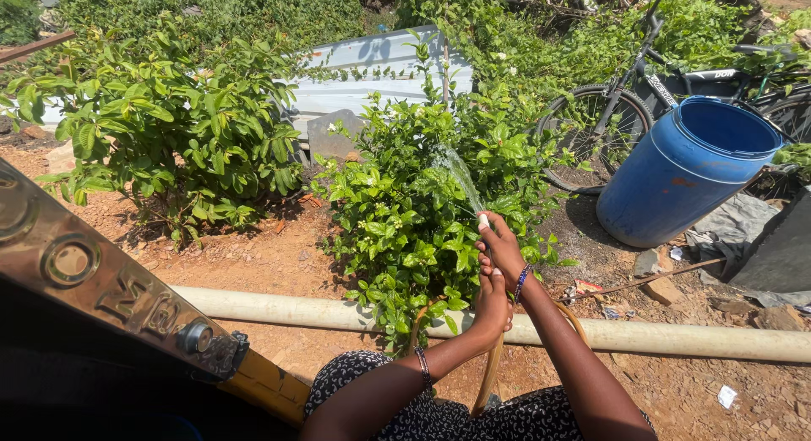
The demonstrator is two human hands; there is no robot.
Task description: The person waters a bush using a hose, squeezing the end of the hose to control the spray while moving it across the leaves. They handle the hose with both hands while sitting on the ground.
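Head view | both hands [494,276] grip hose [488,375] | nozzle hidden | bush [405,213] sprayed

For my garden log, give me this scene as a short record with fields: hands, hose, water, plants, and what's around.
right hand: grips the hose at its tip
left hand: holds the hose just below
water: sprays up and away over the bush
second bush: to the left, on red soil
pipe: pale, lies across the ground
barrel: blue, open, tilted, at right
bicycle: behind the barrel
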